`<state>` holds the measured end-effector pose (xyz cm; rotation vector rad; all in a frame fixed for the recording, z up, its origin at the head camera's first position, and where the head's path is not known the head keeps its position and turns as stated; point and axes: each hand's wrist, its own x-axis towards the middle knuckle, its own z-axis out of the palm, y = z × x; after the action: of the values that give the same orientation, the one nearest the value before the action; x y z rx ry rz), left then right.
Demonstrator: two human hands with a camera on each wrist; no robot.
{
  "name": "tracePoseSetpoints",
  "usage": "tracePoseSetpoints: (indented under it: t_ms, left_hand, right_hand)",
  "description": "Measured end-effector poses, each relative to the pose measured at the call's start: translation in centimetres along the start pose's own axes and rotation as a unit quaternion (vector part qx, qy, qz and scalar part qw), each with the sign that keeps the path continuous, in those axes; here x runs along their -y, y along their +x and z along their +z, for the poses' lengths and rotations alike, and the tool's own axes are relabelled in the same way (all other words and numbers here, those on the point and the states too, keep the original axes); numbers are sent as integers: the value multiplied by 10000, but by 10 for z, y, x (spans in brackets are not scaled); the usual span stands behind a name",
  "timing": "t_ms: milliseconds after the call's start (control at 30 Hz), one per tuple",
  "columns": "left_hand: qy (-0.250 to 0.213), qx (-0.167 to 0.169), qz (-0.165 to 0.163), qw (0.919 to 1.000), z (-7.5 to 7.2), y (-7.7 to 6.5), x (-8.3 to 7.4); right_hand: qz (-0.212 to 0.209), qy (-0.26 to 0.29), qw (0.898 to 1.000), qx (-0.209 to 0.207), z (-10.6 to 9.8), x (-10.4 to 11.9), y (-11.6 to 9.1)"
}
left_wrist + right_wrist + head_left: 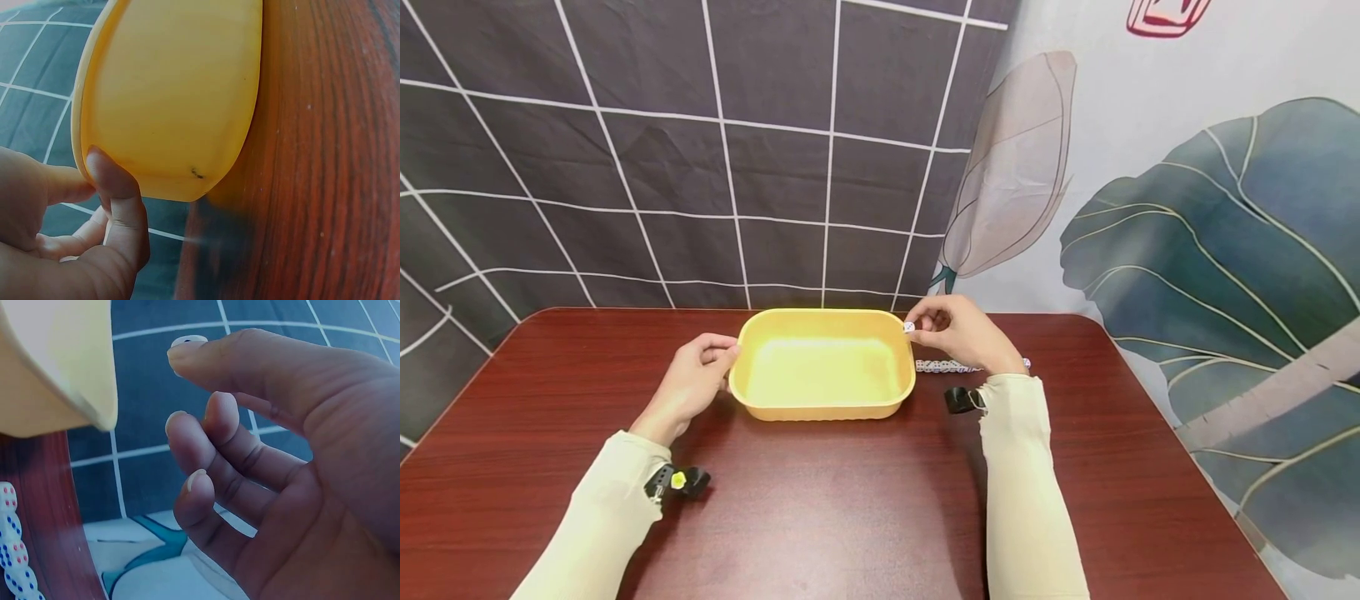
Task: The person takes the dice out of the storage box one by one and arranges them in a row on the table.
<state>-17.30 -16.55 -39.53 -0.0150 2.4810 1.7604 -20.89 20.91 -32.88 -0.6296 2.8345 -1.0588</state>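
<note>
A yellow plastic basin stands on the table near its back edge, with nothing visible inside. My left hand pinches the basin's left rim between thumb and fingers; in the left wrist view the thumb presses on the outer wall. At the basin's right rim, my right hand pinches a white die between thumb and forefinger. The die is mostly hidden behind the thumb in the right wrist view. A row of white dice with red and blue pips lies right of the basin, partly behind the right wrist.
The reddish-brown wooden table has a rounded back edge. Behind it hang a dark cloth with a white grid and a pale cloth with large leaves. Black camera straps sit on both wrists.
</note>
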Motion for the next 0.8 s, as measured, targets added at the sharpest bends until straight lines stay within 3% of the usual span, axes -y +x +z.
tracePoseSetpoints:
  t_ms: [400, 800]
  left_hand:
    - [-12, -116, -27, 9999, 0, -2, -1]
    - [-61, 30, -2, 10000, 1, -2, -2]
  right_hand:
    - [210, 52, 9993, -319, -14, -20, -10]
    - [504, -36, 9969, -605, -25, -43, -23]
